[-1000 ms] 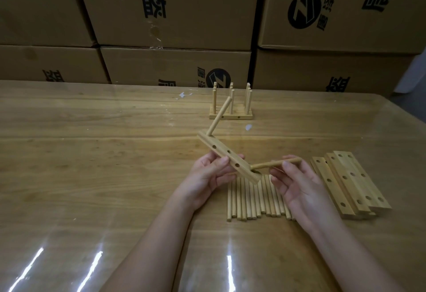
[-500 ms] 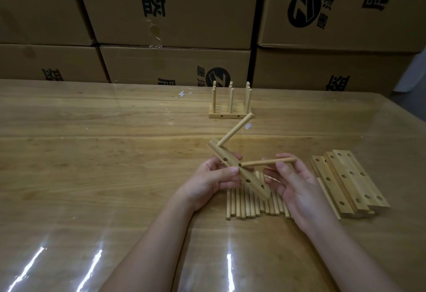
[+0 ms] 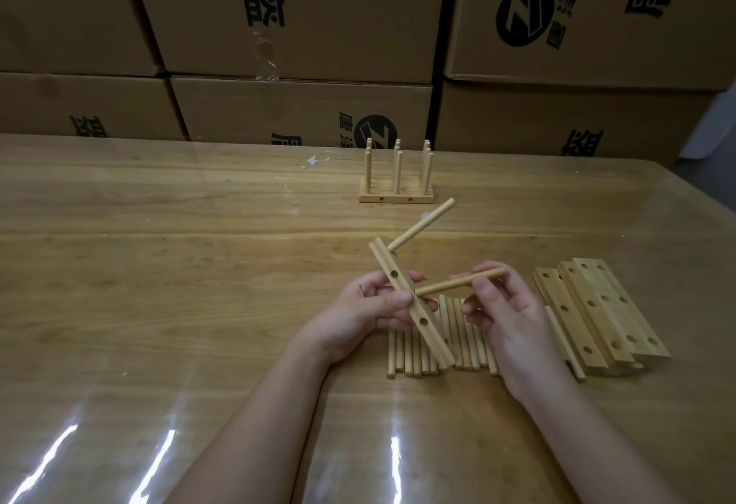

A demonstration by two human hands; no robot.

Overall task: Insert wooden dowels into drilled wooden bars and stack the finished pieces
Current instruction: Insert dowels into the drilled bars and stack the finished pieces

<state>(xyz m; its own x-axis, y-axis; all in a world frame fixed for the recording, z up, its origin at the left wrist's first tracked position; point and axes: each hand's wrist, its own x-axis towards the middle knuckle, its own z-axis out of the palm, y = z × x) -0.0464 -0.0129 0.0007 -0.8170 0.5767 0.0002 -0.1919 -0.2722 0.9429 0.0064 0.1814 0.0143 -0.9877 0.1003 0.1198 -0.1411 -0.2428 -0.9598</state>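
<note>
My left hand [image 3: 362, 312] grips a drilled wooden bar [image 3: 410, 304], tilted above the table. One dowel [image 3: 422, 228] stands out of the bar's far end. My right hand [image 3: 502, 312] pinches a second dowel [image 3: 458, 286], whose tip sits at the bar's middle hole. Loose dowels [image 3: 430, 348] lie in a row under both hands. Several plain drilled bars [image 3: 597, 316] are piled to the right. The finished pieces [image 3: 396, 185], bars with upright dowels, stand at the back centre.
The wooden table [image 3: 159, 284] has a glossy clear cover with glare near the front. Stacked cardboard boxes [image 3: 302, 25] form a wall behind it. The table's right edge runs close to the bar pile.
The bar has swung steeper and lower in my left hand. The right hand has brought the second dowel's tip from near the bar's lower end to the middle hole.
</note>
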